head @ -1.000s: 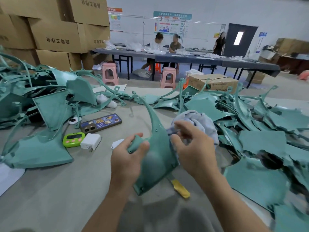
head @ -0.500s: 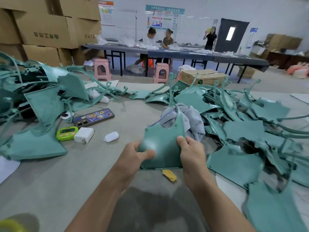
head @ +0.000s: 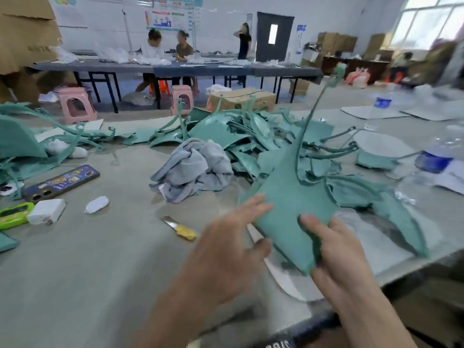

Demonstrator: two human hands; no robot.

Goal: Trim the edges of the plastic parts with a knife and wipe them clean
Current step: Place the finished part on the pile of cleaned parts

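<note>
A teal plastic part with a long thin stem pointing up is held above the table on the right. My right hand grips its lower edge, thumb on the front face and fingers behind. The fingers of my left hand are straight, their tips at the part's left edge. A knife with a yellow handle lies on the table left of my hands. The crumpled grey cloth lies beyond it, with no hand on it. A pile of teal parts spreads behind and to the right.
A phone, green timer, white charger and small white object lie at the left. More teal parts are heaped at far left. Water bottles stand at right, near the table's edge.
The part has swung from in front of me to the right. My left hand has opened off it while the right keeps its grip. The view has turned right.
</note>
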